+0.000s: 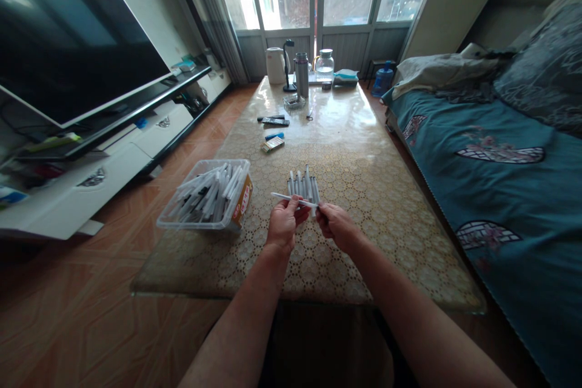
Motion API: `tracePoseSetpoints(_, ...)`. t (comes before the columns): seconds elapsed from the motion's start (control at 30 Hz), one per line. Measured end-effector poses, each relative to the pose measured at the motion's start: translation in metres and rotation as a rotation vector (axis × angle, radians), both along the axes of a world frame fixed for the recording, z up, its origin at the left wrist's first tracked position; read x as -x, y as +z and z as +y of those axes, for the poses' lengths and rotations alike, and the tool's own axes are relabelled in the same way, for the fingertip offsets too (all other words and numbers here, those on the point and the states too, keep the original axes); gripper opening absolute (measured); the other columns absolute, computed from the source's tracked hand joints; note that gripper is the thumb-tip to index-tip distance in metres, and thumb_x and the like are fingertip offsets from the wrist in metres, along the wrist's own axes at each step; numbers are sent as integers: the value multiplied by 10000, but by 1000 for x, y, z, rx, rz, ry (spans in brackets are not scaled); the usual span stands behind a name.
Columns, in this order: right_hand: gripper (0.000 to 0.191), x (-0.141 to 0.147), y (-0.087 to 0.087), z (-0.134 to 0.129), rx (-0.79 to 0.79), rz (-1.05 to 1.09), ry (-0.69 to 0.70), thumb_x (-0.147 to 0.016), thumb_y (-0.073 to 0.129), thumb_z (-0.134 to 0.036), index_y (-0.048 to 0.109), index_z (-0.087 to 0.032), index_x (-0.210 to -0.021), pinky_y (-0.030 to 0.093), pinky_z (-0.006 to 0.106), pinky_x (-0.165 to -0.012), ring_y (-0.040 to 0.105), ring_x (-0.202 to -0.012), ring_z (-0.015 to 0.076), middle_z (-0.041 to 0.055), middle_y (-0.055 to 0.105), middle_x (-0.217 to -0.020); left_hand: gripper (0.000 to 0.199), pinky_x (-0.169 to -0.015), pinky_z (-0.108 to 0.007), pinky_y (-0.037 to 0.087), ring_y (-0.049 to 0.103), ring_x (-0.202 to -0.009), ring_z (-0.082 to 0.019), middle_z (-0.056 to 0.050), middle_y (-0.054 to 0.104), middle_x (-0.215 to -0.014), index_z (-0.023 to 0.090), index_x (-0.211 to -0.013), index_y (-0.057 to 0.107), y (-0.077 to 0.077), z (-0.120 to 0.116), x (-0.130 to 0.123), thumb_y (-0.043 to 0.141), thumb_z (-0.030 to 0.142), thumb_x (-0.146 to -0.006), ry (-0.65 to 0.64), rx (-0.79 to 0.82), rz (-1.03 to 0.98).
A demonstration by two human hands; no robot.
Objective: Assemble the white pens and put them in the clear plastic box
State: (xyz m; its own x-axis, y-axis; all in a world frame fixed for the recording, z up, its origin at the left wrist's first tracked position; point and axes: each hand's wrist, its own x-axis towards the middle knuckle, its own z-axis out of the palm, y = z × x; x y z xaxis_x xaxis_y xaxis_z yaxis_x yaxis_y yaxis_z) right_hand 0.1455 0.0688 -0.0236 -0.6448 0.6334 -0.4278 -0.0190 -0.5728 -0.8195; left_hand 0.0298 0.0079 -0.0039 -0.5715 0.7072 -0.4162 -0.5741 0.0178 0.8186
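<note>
A white pen [282, 196] is held crosswise between my two hands, just above the table. My left hand [284, 221] pinches its barrel, with the pale end sticking out to the left. The fingers of my right hand [335, 224] are closed on the pen's dark right end. Right behind the hands, several similar pens [300, 185] lie side by side on the patterned tablecloth, partly hidden by my fingers. To the left stands a clear plastic box [166, 218] filled with many white pens [218, 194], a few showing black parts.
Farther along the table [386, 242] lie a small box [273, 144], a blue item [274, 136] and dark packets [275, 122]. A glass ashtray [294, 102], thermos [302, 76], kettle [274, 66] and glass jug [324, 65] stand at the far end. A bed [436, 127] flanks the right side.
</note>
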Motion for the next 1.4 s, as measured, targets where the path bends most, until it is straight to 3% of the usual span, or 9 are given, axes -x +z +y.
tracePoseSetpoints(0.1,270,0,4,-1,18,80,-25,-717,658,-371,456,-209,-793,113,171,-349,258,-360,30,-82,465,-577,200,-587,-229,493,657,-622,-130,-33,668,-736,142,-812,600,0,0,1,666,328,-774,10,5,9)
tracePoseSetpoints(0.2,285,0,7,-1,106,95,-30,-767,595,-454,481,-212,-864,118,173,-342,289,-360,35,-52,542,-661,197,-599,-237,495,654,-621,-131,-35,668,-735,141,-806,599,0,-1,0,661,325,-778,-4,0,13)
tracePoseSetpoints(0.33,343,-1,5,1,89,43,21,-818,526,-506,523,-169,-757,109,181,-343,233,-345,31,-54,460,-533,203,-623,-253,502,641,-624,-124,-38,665,-751,139,-805,600,-1,-1,-1,667,327,-771,-20,-8,16)
tracePoseSetpoints(0.57,125,-5,13,2,95,46,33,-668,590,-243,493,-182,-719,85,180,-349,224,-348,34,-69,447,-485,175,-615,-269,504,624,-593,-125,-22,629,-694,163,-820,538,-3,3,5,565,335,-840,166,9,8)
tracePoseSetpoints(0.8,84,-16,14,17,184,-152,95,-611,480,-230,404,-198,-596,63,197,-343,190,-332,46,-60,364,-391,131,-605,-296,503,648,-614,-164,-1,564,-654,173,-862,514,-3,6,8,473,296,-883,330,-70,-64)
tracePoseSetpoints(1.0,149,-40,21,43,60,-194,-159,-642,485,-217,351,-209,-577,72,199,-339,173,-334,41,-78,303,-391,76,-513,-198,429,511,-491,-65,21,532,-667,174,-870,523,1,4,15,477,234,-863,534,-141,-91)
tracePoseSetpoints(1.1,149,-32,20,32,44,-110,-167,-665,495,-237,360,-209,-607,84,195,-339,179,-342,42,-87,310,-412,106,-437,-159,336,468,-492,-45,5,566,-724,164,-868,542,0,5,4,586,226,-793,413,-116,-114)
tracePoseSetpoints(1.23,140,-12,17,5,-9,-36,21,-659,543,-260,415,-203,-653,95,189,-345,195,-348,36,-94,353,-451,230,-422,-154,323,490,-530,-49,-20,612,-786,151,-893,576,-3,9,-16,694,248,-722,108,-113,-135)
tracePoseSetpoints(1.4,117,-14,16,5,-54,-89,171,-616,557,-228,537,-182,-722,92,200,-353,199,-348,45,-93,358,-431,74,-415,-180,344,440,-434,-63,41,487,-553,149,-839,550,-5,11,-19,524,216,-857,116,-78,-165)
